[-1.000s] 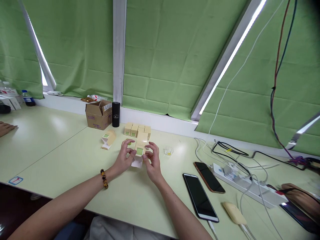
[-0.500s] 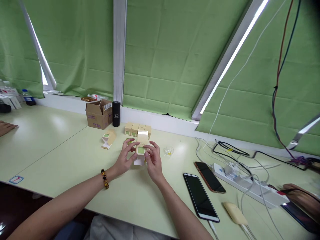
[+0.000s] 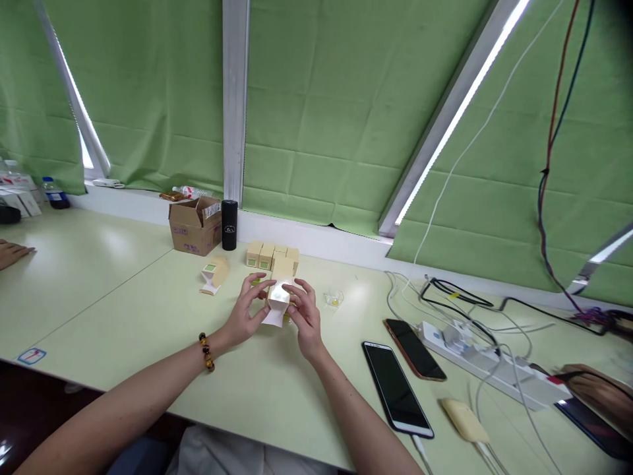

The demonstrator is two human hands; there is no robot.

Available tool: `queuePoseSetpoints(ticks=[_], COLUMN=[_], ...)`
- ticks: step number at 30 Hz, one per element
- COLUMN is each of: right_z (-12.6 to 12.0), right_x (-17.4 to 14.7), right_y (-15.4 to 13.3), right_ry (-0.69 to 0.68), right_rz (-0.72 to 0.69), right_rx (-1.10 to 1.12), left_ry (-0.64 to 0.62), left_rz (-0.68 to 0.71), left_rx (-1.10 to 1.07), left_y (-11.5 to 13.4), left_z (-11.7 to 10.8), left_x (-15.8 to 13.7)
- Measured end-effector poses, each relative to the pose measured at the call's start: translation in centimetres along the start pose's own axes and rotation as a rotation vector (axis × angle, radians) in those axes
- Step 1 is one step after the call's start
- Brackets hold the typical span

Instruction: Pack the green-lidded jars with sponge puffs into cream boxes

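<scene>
A small cream paper box (image 3: 279,292) with unfolded end flaps is held up between my hands, and one white flap hangs toward me. My left hand (image 3: 247,311) grips its left side, fingers curled and thumb low. On the right side, my right hand (image 3: 305,320) pinches it with index finger and thumb. A small green thing (image 3: 256,280) shows partly behind my left fingers. Several closed cream boxes (image 3: 266,254) stand in a row just beyond. An unfolded box (image 3: 214,276) lies to the left, and a small clear plastic piece (image 3: 334,299) to the right.
A cardboard carton (image 3: 195,227) and a black tumbler (image 3: 229,225) stand at the back. On the right lie two phones (image 3: 398,389), a power strip (image 3: 489,366), loose cables and a cream charger case (image 3: 465,420). Other people's hands (image 3: 14,253) rest at both sides.
The box between my hands has turned, so its green window no longer shows and a shiny plain side faces up. My hands have stayed nearly in place.
</scene>
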State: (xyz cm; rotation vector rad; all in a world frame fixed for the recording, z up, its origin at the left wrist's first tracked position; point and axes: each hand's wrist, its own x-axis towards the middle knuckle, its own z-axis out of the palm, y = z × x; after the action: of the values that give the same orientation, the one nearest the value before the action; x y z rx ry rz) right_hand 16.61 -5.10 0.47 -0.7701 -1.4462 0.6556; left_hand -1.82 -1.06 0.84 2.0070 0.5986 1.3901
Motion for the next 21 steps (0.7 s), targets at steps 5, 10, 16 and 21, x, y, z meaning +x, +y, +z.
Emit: queuePoseSetpoints(ticks=[5, 10, 16, 21], right_z=[-0.09, -0.18, -0.18, -0.04], right_x=[0.17, 0.43, 0.48, 0.51], right_y=[0.56, 0.68, 0.71, 0.87], right_ry=[-0.019, -0.038, -0.034, -0.005], right_rz=[0.007, 0.076, 0.144, 0.165], right_rx=[0.041, 0.123, 0.170, 0.155], left_ry=[0.031, 0.068, 0.079, 0.081], left_rz=[-0.015, -0.053, -0.111, -0.134], left_rx=[0.025, 0.010, 0.012, 0.008], left_y=[-0.50, -0.69, -0.54, -0.54], left_z=[0.17, 0.44, 0.74, 0.88], left_x=[0.06, 0.18, 0.28, 0.20])
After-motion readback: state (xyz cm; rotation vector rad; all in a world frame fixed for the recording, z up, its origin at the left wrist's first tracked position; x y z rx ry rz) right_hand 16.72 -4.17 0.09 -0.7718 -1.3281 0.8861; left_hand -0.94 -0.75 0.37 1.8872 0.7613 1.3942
